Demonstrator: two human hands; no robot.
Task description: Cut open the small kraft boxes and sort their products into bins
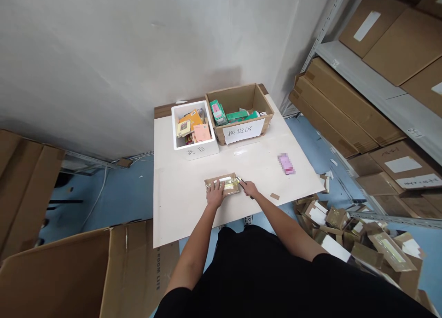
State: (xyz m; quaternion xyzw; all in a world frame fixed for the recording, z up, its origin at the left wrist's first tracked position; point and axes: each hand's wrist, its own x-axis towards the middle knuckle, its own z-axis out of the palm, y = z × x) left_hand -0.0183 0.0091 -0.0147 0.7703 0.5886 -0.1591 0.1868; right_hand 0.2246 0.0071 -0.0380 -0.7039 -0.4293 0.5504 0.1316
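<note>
A small brown cardboard parcel (228,186), wrapped in clear tape, lies flat on the white table (179,203). My left hand (215,193) rests on its left part with the fingers spread over the top. At the parcel's right end, my right hand (250,189) is closed around a utility knife (243,182). The knife's tip points at the parcel's right edge; whether it touches is too small to tell. A small scrap of brown cardboard (275,196) lies to the right of my right hand.
At the table's back stand a white foam box (196,151) of small packets and a cardboard box (265,124) with green packages. A blurred pink item (286,164) lies right. Discarded cartons (359,244) pile on the floor; shelves (380,69) flank the right, a large open carton (131,272) the left.
</note>
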